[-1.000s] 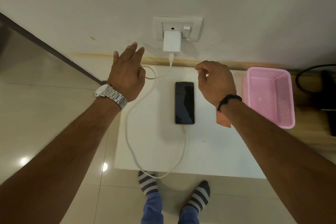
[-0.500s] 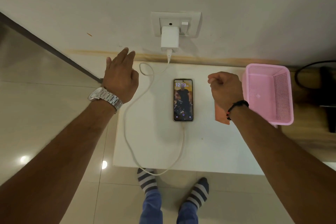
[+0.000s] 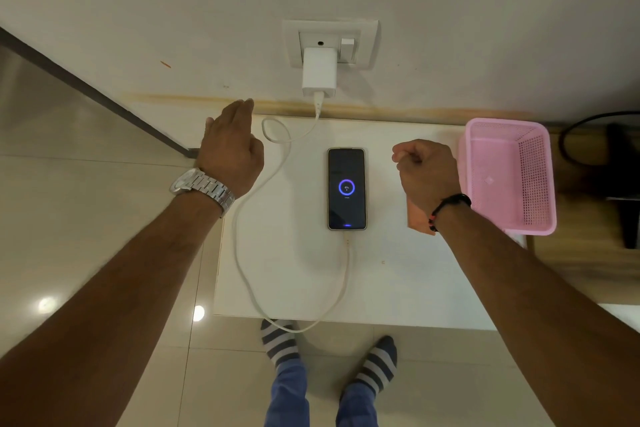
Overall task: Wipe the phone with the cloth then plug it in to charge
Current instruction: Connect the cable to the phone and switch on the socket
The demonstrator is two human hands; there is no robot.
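Note:
The phone (image 3: 346, 188) lies face up in the middle of the white table (image 3: 398, 281), its screen showing a blue charging ring. A white cable (image 3: 242, 263) runs from the phone's near end, loops over the table's front edge and up to the white charger (image 3: 319, 76) in the wall socket (image 3: 330, 43). My left hand (image 3: 232, 149) hovers left of the phone with straight fingers, holding nothing. To the phone's right my right hand (image 3: 427, 172) hangs in the air, fingers curled and empty. An orange cloth (image 3: 417, 222) lies mostly hidden under my right wrist.
A pink plastic basket (image 3: 509, 180) stands at the table's right end. The wall is just behind the table. A dark object and black cord (image 3: 620, 163) sit at the far right. My striped-sock feet (image 3: 329, 354) stand on the tiled floor at the table's front.
The dark screen lit up, then switched to the charging ring. Both hands drew back from the wall; the right hand's fingers curled into a loose fist.

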